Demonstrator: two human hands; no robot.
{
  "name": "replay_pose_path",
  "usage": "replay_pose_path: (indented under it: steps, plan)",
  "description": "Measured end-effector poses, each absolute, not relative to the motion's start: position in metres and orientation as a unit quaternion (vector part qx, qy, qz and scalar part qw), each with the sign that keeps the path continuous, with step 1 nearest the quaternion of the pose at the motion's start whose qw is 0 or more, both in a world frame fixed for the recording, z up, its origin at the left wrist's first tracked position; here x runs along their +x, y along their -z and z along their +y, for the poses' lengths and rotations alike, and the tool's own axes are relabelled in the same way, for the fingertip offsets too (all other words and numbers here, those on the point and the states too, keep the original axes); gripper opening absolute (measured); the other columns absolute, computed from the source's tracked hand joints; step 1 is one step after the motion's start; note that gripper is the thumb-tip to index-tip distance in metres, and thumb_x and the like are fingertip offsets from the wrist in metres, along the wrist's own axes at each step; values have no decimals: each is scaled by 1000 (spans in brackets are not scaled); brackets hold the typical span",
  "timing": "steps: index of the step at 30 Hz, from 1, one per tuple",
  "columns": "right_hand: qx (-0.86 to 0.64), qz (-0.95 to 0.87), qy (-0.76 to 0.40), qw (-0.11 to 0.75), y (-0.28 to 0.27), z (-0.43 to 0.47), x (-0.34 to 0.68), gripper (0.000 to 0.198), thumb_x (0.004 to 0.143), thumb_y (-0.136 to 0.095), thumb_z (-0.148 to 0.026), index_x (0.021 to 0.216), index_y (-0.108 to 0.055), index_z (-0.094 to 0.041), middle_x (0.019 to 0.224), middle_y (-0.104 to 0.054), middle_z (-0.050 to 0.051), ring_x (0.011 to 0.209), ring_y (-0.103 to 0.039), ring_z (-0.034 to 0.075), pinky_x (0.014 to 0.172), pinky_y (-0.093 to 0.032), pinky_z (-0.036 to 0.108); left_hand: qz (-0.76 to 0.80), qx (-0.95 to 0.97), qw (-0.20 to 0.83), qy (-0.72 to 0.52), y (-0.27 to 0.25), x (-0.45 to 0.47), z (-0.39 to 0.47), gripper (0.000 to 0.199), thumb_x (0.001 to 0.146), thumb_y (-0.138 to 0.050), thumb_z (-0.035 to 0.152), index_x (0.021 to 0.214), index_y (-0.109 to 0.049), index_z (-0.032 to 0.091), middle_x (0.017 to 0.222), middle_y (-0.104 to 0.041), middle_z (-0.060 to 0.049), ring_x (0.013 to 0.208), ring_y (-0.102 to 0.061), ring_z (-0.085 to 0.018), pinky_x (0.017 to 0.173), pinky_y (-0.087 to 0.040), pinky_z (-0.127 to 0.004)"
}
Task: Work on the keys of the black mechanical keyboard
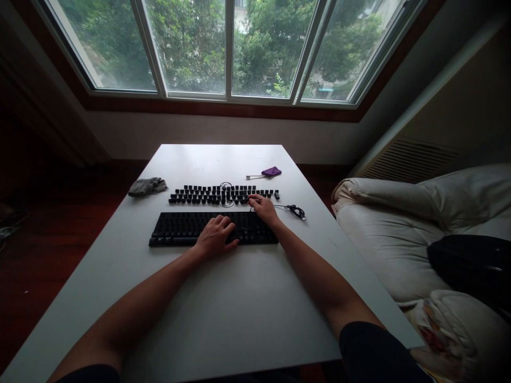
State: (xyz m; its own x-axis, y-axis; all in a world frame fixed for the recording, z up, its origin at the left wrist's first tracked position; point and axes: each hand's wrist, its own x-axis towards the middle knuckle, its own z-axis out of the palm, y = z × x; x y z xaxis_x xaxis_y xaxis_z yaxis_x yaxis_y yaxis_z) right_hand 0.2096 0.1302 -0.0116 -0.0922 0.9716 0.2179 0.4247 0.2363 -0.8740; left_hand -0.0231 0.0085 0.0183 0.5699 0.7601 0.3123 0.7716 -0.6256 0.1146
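Observation:
A black keyboard (pixel 175 226) lies on the white table, its long side towards me. Flat on its middle rests my left hand (pixel 215 234), fingers stretched over the keys and thumb at the front edge. Behind the keyboard stand loose black keycaps (pixel 195 196), set out in rows. Over the right part of these rows, my right hand (pixel 261 206) pinches with thumb and forefinger at a small dark keycap (pixel 250 198); the fingertips partly hide it.
The keyboard's coiled cable (pixel 296 211) lies on the right. A grey rag (pixel 147 186) is at the left edge, and a purple cloth (pixel 272 171) with thin sticks (pixel 255 176) lies farther back. Right of the table (pixel 223 319) stands a pale sofa (pixel 383 244).

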Motion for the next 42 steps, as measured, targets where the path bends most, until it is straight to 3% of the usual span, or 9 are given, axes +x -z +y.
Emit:
replay_pose_path:
  steps: [21, 28, 42]
  plan:
    - [-561, -649, -255, 446, 1, 120, 214, 32, 93, -55, -44, 107, -73, -22, 82, -76, 5, 78, -72, 21, 75, -55, 31, -431, -887, 14, 168, -17, -24, 10, 35, 88, -64, 48, 111, -62, 21, 115, -59, -11, 108, -51, -30, 91, -45, -47]
    - [-540, -665, -247, 453, -9, 109, 210, 38, 94, -53, -50, 102, -74, -20, 72, -73, 4, 66, -68, 21, 68, -53, 30, -429, -887, 5, 172, -18, -24, 10, 34, 88, -63, 47, 111, -62, 22, 115, -59, -12, 108, -50, -30, 92, -45, -48]
    - [-512, -700, -272, 418, -8, 109, 208, 30, 94, -56, -43, 105, -74, -22, 77, -75, 2, 69, -70, 19, 69, -52, 29, -432, -885, 3, 172, -18, -24, 10, 35, 88, -65, 48, 112, -62, 23, 115, -58, -11, 109, -50, -30, 93, -45, -47]
